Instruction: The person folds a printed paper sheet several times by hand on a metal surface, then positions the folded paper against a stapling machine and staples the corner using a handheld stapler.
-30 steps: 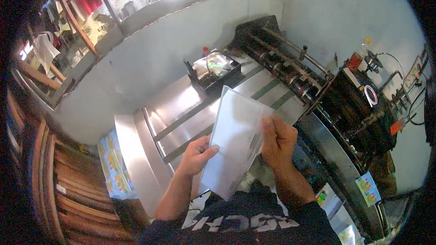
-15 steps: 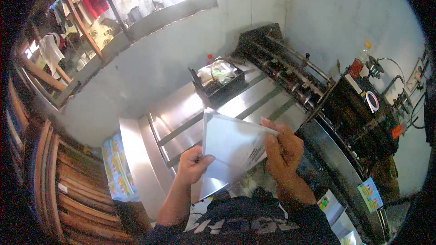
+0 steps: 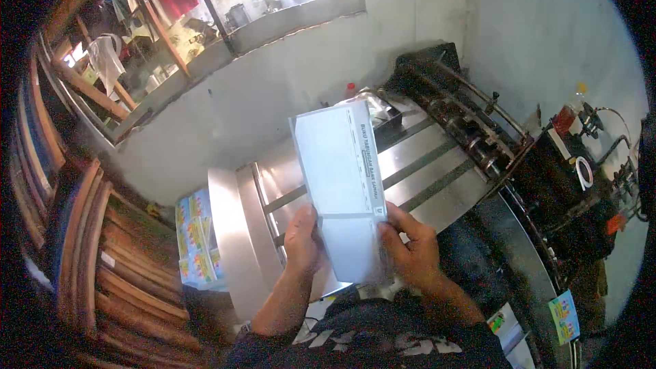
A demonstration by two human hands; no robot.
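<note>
A white printed paper [image 3: 328,164] is held up in front of me, its long side nearly upright. It has a crease across its lower part and a grey printed band along the right edge. Whether it is one sheet or several I cannot tell. My left hand [image 3: 302,242] grips its left edge near the crease, thumb on the front. On the opposite edge, at about the same height, my right hand [image 3: 413,246] is closed with thumb and fingers on the paper. The fingers behind it are hidden.
Below the paper lies a shiny metal table [image 3: 441,188] with dark strips, joined to a dark roller machine [image 3: 471,133]. A black tray [image 3: 393,123] of odds and ends stands behind. Wooden frames [image 3: 137,283] and colourful printed sheets [image 3: 195,236] are at left; a tape roll [image 3: 584,172] lies right.
The paper has turned from a tilted pose to nearly upright, its printed front now facing me. My right hand has moved from its upper right corner down the right edge. The view has shifted.
</note>
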